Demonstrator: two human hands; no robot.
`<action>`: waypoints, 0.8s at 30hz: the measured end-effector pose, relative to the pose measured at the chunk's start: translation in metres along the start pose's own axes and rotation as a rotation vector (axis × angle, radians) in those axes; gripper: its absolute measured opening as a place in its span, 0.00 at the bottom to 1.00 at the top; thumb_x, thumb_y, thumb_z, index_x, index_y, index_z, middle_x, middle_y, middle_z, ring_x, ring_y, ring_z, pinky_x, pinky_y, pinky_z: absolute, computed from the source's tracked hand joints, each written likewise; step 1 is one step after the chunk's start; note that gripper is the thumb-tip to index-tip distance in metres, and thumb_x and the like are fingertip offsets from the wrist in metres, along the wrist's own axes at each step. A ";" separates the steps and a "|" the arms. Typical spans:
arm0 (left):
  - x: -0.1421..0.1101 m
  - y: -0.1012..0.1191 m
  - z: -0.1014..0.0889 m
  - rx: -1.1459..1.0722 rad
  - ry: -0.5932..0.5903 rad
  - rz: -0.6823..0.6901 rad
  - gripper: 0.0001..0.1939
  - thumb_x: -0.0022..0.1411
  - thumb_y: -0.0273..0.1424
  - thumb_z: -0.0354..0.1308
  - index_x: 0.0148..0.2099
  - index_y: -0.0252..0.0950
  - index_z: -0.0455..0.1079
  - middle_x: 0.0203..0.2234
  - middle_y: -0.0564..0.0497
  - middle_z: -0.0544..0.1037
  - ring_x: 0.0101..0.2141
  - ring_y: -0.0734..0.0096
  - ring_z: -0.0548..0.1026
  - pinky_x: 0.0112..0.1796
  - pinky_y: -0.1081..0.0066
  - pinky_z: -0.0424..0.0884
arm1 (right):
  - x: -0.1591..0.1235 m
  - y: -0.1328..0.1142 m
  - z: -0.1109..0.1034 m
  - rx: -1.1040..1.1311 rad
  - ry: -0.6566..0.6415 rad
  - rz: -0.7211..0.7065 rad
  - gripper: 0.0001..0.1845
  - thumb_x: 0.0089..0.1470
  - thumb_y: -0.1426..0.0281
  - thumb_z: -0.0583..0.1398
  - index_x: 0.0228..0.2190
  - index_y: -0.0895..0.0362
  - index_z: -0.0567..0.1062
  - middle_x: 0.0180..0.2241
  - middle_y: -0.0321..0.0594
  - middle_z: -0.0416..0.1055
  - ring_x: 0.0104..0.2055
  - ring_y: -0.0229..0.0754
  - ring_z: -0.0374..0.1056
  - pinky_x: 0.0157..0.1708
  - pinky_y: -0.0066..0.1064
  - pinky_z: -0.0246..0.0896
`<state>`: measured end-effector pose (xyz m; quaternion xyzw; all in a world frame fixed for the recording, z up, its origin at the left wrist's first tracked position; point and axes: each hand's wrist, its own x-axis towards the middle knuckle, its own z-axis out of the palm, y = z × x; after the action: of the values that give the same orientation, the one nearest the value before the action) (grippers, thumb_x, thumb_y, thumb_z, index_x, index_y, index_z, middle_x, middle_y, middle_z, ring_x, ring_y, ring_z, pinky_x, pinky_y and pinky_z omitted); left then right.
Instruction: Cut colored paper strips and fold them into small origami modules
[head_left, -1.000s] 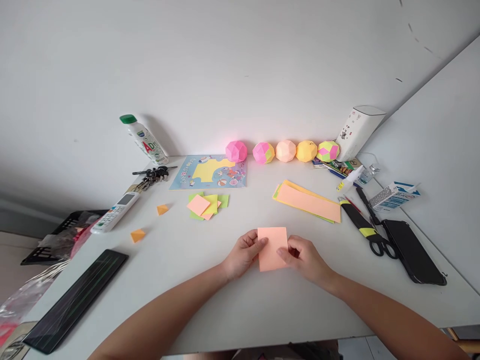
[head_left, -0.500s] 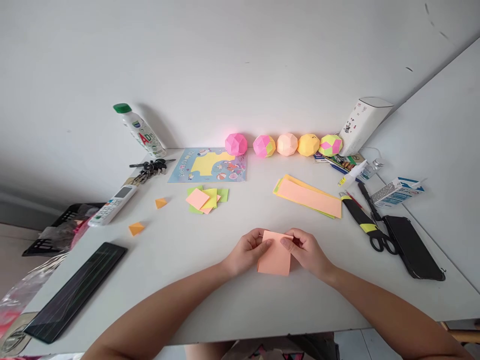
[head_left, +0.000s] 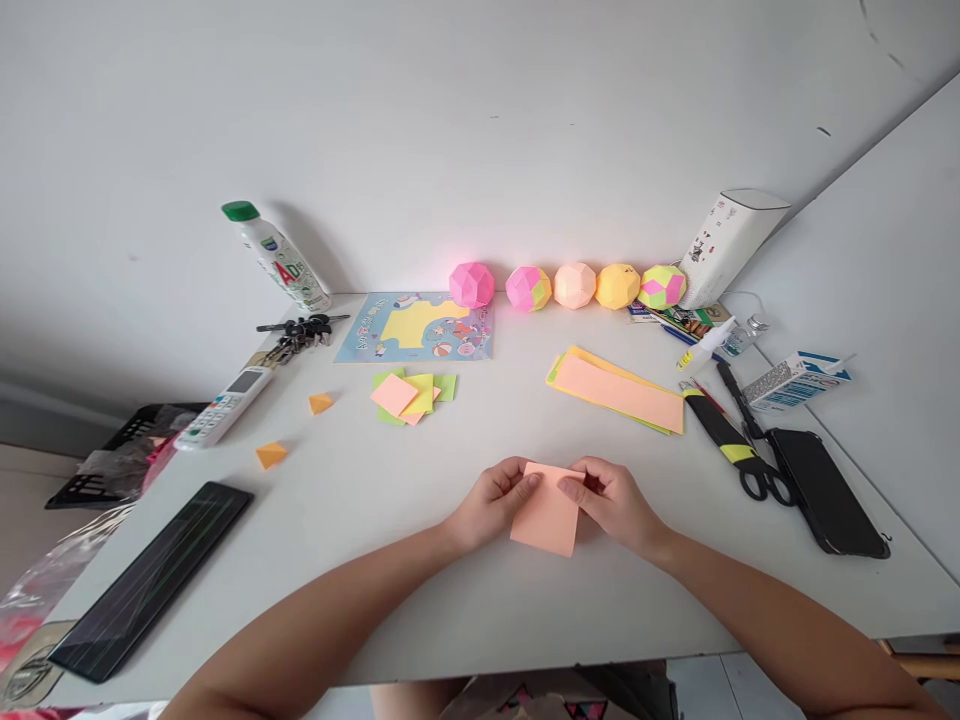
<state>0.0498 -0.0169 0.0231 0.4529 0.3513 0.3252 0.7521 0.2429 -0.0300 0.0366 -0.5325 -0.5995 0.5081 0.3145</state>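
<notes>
A peach-coloured square of paper (head_left: 545, 520) is held between my two hands near the front of the table. My left hand (head_left: 499, 500) pinches its upper left edge, with the thumb on top and the fingers behind. On the upper right corner, my right hand (head_left: 609, 500) grips it the same way. Whether the square is one sheet or several layers, I cannot tell. Beyond my hands lie several small green, yellow and peach paper squares (head_left: 414, 397) in a loose pile. Long peach, orange and green paper strips (head_left: 619, 393) are stacked farther right.
Several faceted paper balls (head_left: 574, 287) line the wall. Two folded orange pieces (head_left: 271, 455) lie left, near a tablet (head_left: 154, 580) and a remote control (head_left: 225, 408). Scissors (head_left: 731, 450), a black phone (head_left: 829, 495) and a glue bottle (head_left: 705, 345) are at right.
The lower edge of the peach paper has swung slightly left and toward me, tilting the square. Both hands keep their hold in nearly the same place.
</notes>
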 end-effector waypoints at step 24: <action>-0.002 0.003 0.000 0.025 -0.008 0.007 0.16 0.59 0.43 0.53 0.39 0.35 0.65 0.34 0.46 0.77 0.33 0.66 0.75 0.31 0.70 0.69 | -0.002 -0.002 0.000 0.161 -0.044 0.051 0.14 0.52 0.59 0.58 0.26 0.57 0.69 0.23 0.33 0.64 0.23 0.35 0.63 0.22 0.26 0.63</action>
<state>0.0486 -0.0171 0.0264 0.4649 0.3508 0.3214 0.7466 0.2425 -0.0319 0.0390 -0.5092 -0.5497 0.5741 0.3300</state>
